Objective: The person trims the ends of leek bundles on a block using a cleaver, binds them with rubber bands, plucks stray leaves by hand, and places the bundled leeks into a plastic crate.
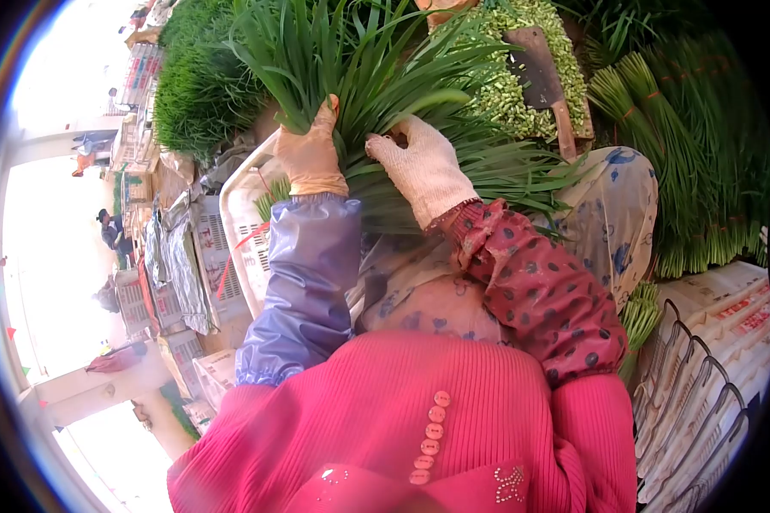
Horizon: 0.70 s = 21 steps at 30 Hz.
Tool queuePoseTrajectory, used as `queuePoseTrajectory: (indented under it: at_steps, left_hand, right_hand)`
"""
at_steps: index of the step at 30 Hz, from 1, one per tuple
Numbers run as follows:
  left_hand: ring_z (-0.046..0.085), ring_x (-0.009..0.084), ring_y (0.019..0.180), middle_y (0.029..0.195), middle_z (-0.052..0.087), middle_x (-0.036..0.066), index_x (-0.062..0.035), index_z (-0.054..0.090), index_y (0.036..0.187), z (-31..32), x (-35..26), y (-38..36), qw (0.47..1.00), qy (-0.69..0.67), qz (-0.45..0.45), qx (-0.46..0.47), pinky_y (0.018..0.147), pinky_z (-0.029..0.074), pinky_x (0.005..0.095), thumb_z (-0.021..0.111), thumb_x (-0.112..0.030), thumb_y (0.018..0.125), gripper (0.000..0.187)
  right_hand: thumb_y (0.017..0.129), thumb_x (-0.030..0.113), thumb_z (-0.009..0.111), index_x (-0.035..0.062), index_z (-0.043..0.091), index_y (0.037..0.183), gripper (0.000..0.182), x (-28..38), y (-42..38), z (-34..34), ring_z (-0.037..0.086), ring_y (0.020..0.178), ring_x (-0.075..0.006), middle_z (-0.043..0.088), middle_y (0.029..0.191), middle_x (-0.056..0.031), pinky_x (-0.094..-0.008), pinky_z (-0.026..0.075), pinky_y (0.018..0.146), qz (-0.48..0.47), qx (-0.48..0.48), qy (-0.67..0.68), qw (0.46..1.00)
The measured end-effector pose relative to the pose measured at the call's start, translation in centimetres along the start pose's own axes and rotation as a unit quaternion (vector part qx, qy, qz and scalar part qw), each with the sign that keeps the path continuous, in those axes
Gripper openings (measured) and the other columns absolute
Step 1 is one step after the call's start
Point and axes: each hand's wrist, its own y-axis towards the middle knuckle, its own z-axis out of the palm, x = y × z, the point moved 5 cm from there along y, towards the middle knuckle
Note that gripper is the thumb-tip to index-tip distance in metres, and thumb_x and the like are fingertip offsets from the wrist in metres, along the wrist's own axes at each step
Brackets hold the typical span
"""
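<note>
My left hand [314, 152], in a tan rubber glove below a shiny blue sleeve, is wrapped round the lower left part of a bunch of long green leaves [351, 64]. The leaves fan out upward and to the right over my lap. My right hand [423, 167] wears a whitish knit glove under a red dotted sleeve. Its thumb and fingertips are brought together at the leaves, just right of my left hand; what lies between them is too small to tell.
A white plastic basket [235, 209] stands at my left. Past my right knee, a cleaver [535, 68] rests on chopped green pieces [488, 107]. Banded green bundles [684, 128] lie at the right, above white crates [719, 316] with dark wire handles. A distant person [111, 231] is at far left.
</note>
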Motion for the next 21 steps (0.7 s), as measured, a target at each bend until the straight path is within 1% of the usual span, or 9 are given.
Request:
queuePoseTrajectory:
  at_steps: [6,9,10,11,12,17,19,20,21]
  left_hand:
    - [0.066,0.0114,0.084,0.098,0.074,0.005,0.0022,0.069,0.106,0.2,0.0,-0.2,1.0,0.011,0.001,0.0,0.078,0.053,0.0263,0.081,-0.009,0.084,0.027]
    - [0.066,0.0114,0.083,0.097,0.074,0.005,0.0023,0.069,0.106,0.2,0.1,-0.2,1.0,-0.023,0.001,0.007,0.078,0.053,0.0267,0.082,-0.01,0.084,0.028]
    - [0.066,0.0128,0.086,0.101,0.073,0.006,0.0029,0.069,0.109,0.1,0.5,0.0,1.0,-0.018,-0.012,0.014,0.08,0.053,0.0269,0.082,-0.009,0.083,0.032]
    - [0.066,0.0142,0.088,0.105,0.072,0.007,0.0035,0.068,0.112,-0.1,0.8,0.1,0.999,-0.013,-0.026,0.021,0.082,0.053,0.027,0.083,-0.007,0.082,0.035]
    - [0.066,0.0142,0.088,0.105,0.072,0.007,0.0035,0.068,0.112,-0.2,1.0,0.2,0.999,-0.012,-0.027,0.019,0.082,0.053,0.027,0.083,-0.007,0.082,0.035]
    - [0.065,0.0125,0.086,0.099,0.074,0.006,0.0022,0.068,0.109,0.0,0.3,-0.3,0.999,-0.026,-0.018,0.014,0.081,0.052,0.0283,0.082,-0.013,0.084,0.032]
    - [0.064,0.0125,0.086,0.099,0.074,0.006,0.0023,0.068,0.109,-0.2,0.2,-0.4,1.0,-0.01,-0.012,0.014,0.081,0.051,0.0281,0.081,-0.012,0.085,0.031]
    - [0.064,0.0126,0.086,0.099,0.073,0.005,0.0023,0.068,0.109,-0.3,0.0,-0.5,1.0,0.004,-0.003,0.014,0.081,0.051,0.0279,0.081,-0.011,0.085,0.031]
    - [0.064,0.0126,0.086,0.099,0.073,0.005,0.0023,0.068,0.109,-0.5,-0.3,-0.6,1.0,0.005,-0.004,0.012,0.081,0.051,0.0279,0.081,-0.011,0.085,0.031]
  right_hand:
    - [0.088,0.022,0.068,-0.0004,0.067,0.11,0.032,-0.6,-1.1,0.2,0.067,0.092,-0.0243,0.072,0.1,-0.0133,-0.0347,0.05,0.084,-0.003,-0.034,0.126,0.991]
    - [0.087,0.025,0.067,0.0058,0.067,0.104,0.026,0.1,-2.2,-0.4,0.065,0.093,-0.0343,0.07,0.097,-0.0103,-0.0415,0.051,0.082,-0.057,-0.018,0.044,0.997]
    - [0.084,0.024,0.069,0.009,0.065,0.1,0.022,2.4,-3.2,-1.0,0.064,0.09,-0.0321,0.068,0.093,-0.0069,-0.0417,0.05,0.078,-0.225,-0.049,-0.097,0.968]
    - [0.081,0.023,0.071,0.0122,0.064,0.095,0.019,4.1,-4.4,-0.9,0.062,0.086,-0.0299,0.066,0.089,-0.0034,-0.0418,0.049,0.074,-0.382,-0.078,-0.232,0.891]
    - [0.077,0.021,0.071,0.0166,0.06,0.091,0.018,4.3,-4.7,-0.3,0.06,0.084,-0.0251,0.061,0.085,-0.0002,-0.0392,0.048,0.069,-0.434,-0.096,-0.252,0.859]
    - [0.079,0.011,0.069,0.0099,0.06,0.094,0.018,4.8,-4.7,0.7,0.061,0.08,-0.0294,0.06,0.082,-0.0047,-0.041,0.051,0.071,-0.476,-0.042,-0.257,0.84]
    - [0.081,0.011,0.068,0.009,0.058,0.092,0.015,5.4,-4.2,0.5,0.06,0.076,-0.033,0.059,0.077,-0.0074,-0.043,0.052,0.068,-0.397,-0.038,-0.247,0.883]
    - [0.087,0.018,0.065,0.0067,0.064,0.1,0.017,5.3,-3.8,0.0,0.068,0.08,-0.0314,0.069,0.083,-0.0128,-0.0403,0.054,0.07,-0.315,0.013,-0.243,0.917]
    - [0.087,0.018,0.065,0.0067,0.064,0.1,0.017,4.5,-3.1,0.6,0.068,0.08,-0.0314,0.069,0.083,-0.0128,-0.0403,0.054,0.07,-0.315,0.016,-0.242,0.918]
